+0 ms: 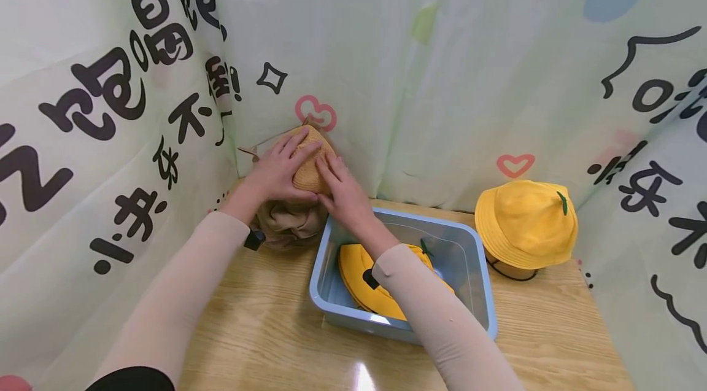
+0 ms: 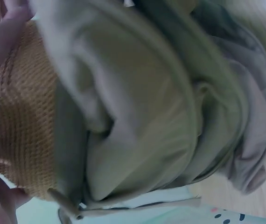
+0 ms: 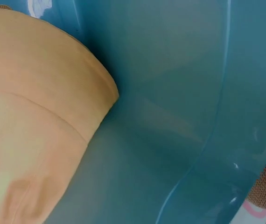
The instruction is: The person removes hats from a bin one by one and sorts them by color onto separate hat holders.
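As fingers (image 1: pixel 304 153) hold woven hat (image 1: pixel 312 175), curtain (image 1: pixel 359 41), “快乐” lettering (image 1: pixel 140 214)

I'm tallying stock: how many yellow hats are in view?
2: one yellow hat in the blue bin, another to its right on the table. More could be hidden beneath.

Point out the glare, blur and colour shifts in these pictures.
Head view: bright glare on the table at the bottom edge, a smaller highlight on the front rim of the blue bin; left wrist view: dim, the tan cloth blurred along its upper left edge; right wrist view: the yellow hat washed out toward peach, with bright reflections on the bin.
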The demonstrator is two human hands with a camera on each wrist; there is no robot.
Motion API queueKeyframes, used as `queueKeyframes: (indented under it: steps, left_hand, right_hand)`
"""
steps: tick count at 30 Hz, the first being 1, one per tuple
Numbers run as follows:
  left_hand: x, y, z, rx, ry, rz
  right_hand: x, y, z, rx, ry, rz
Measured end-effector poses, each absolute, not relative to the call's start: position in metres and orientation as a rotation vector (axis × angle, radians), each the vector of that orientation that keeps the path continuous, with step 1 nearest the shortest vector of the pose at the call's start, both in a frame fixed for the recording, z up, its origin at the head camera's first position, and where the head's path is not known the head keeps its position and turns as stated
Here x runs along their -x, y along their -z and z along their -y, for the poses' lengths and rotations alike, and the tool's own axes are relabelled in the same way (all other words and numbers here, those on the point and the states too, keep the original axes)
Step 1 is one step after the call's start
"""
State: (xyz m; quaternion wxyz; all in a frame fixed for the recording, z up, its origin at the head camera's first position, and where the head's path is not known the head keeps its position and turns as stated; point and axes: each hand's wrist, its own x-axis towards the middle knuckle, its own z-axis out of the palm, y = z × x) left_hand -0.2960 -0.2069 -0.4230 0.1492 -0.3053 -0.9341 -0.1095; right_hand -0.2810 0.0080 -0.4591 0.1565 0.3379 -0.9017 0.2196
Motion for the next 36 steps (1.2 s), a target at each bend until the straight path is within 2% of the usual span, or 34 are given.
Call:
queueKeyframes:
  steps: [7, 18, 25, 29, 36]
  left_hand:
    - [0.298, 0.412, 0.210, 0.794, 0.325, 2.774]
    - [0.301, 0.430, 0.210, 0.909, 0.313, 2.671]
    - [0.304, 0.416, 0.215, 0.859, 0.245, 2.749]
    - [0.309, 0.409, 0.215, 0.955, 0.239, 2.762]
    - [0.310, 0.418, 0.211, 0.989, 0.253, 2.762]
  right_hand:
    - [0.284, 0.453, -0.010, -0.931, -0.666, 2.597]
    - [0.288, 0.463, -0.006, -0.874, -0.604, 2.720]
    - [0.288, 0.462, -0.003, -0.942, -0.647, 2.575]
    - [0.288, 0.460, -0.001, -0.960, -0.643, 2.575]
    - [0.291, 0.464, -0.001, -0.946, -0.661, 2.647]
